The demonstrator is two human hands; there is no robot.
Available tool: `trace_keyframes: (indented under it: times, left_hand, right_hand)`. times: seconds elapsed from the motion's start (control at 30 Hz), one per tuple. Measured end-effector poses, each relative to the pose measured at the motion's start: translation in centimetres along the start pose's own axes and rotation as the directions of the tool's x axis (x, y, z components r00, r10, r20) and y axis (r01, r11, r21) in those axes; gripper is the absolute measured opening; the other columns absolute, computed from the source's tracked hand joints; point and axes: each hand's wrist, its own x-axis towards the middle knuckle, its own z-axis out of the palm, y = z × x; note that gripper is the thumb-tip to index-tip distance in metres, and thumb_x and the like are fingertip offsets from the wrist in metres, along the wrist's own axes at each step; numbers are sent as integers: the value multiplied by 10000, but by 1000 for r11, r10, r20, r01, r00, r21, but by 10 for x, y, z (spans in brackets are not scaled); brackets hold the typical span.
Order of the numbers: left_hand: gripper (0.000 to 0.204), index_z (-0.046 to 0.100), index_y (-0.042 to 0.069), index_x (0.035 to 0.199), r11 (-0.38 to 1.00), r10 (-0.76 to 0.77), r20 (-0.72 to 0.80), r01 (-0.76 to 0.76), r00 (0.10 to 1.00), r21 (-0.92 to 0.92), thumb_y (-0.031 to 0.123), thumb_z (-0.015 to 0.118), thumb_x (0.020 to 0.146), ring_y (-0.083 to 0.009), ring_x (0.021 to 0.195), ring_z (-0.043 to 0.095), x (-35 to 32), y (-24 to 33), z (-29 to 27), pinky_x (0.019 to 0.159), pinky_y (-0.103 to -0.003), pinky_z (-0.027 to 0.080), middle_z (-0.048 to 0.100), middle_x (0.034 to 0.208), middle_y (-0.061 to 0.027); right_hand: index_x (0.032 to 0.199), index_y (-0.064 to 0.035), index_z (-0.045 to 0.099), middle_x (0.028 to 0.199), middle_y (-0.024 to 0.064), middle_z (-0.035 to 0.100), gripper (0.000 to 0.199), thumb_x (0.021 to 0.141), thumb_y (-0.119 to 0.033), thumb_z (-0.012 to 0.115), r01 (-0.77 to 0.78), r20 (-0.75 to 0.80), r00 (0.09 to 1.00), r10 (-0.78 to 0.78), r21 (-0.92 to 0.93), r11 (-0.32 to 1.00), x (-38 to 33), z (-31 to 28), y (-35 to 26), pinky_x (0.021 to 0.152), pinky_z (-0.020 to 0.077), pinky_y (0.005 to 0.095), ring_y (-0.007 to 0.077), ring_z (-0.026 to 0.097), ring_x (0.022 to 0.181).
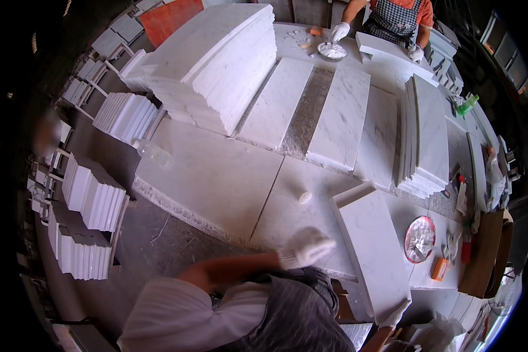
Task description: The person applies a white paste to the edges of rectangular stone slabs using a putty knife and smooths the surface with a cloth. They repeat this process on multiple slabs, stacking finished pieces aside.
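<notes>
In front of me, a long white marble slab (372, 240) lies at a slant, its near end reaching past the table edge. My right hand (395, 315), in a white glove, grips the slab's near right corner; part of its fingers is hidden. My left hand (308, 249), also gloved, is over the table (217, 170) to the left of the slab, apart from it. Motion blurs its fingers, and nothing can be seen in it. A small white object (304, 198) rests beyond that hand. Right of the slab is a red-rimmed bowl of white paste (420, 232) with a scraper (419, 253) in it.
Tall marble stacks (229, 64) stand at the back left, with another stack (425, 135) at the right. Across the table a co-worker's gloved hand (340, 31) is at a metal bowl (332, 51). An orange box (440, 269) and a cardboard carton (487, 255) are at right.
</notes>
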Motion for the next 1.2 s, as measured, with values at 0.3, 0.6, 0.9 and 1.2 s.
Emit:
trace_keyframes:
  times: [0.3, 0.6, 0.9, 1.2]
  left_hand:
    - [378, 565, 183, 1283, 414, -440, -594, 740, 673, 531, 180, 639, 913, -353, 1018, 606, -14, -186, -182, 872, -450, 501, 584, 1178, -127]
    - [344, 611, 283, 1263, 106, -608, -478, 662, 634, 742, 197, 580, 932, -320, 1016, 620, -9, -283, -221, 856, -449, 517, 616, 1167, -77]
    - [217, 642, 25, 1156, 741, -643, -581, 597, 498, -308, 120, 634, 962, -176, 882, 637, 9, -210, -190, 821, -326, 527, 668, 1016, -76]
    - [258, 635, -27, 1226, 543, -798, 18, 732, 602, -412, 59, 573, 991, -122, 853, 623, 5, -9, -47, 780, -274, 529, 654, 1042, -59]
  right_hand:
    - [1545, -82, 358, 1538, 91, 421, 949, 923, -798, 362, -8, -122, 993, 2, -48, 999, -9, 24, -10, 1130, 343, 436, 307, 430, 1355]
    - [1546, -66, 355, 1546, 92, 414, 965, 917, -797, 388, -7, -205, 979, -9, -75, 997, -25, 30, -17, 1148, 322, 428, 300, 419, 1369]
    - [1501, -67, 425, 1489, 112, 482, 927, 891, -761, 500, -42, -209, 977, 36, -22, 999, -38, 47, -21, 1089, 424, 443, 313, 507, 1297]
    - [1308, -60, 629, 1100, 32, 658, 797, 920, -743, 489, 28, -345, 931, -116, -249, 968, -21, 38, -22, 853, 518, 340, 175, 614, 946]
